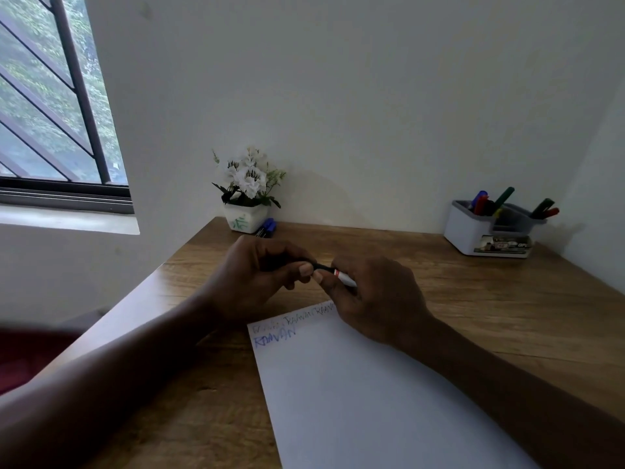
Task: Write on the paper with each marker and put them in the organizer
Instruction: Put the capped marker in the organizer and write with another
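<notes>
- wooden desk (473, 299), paper (355, 401) at its near edge, words scribbled along the sheet's far edge
- organizer (470, 231) in the far right corner, other markers (504, 198) poking out
- hands together mid-desk: left hand (257, 275) pinches the marker (341, 275) by its black end, right hand (375, 299) grips the white barrel

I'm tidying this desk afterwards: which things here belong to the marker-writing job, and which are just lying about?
Job: black-capped white marker gripped by left hand and right hand; white paper sheet; white-and-grey plastic organizer; probably the blue-capped pens.
Lying about: white square pot of white flowers; barred window.
</notes>
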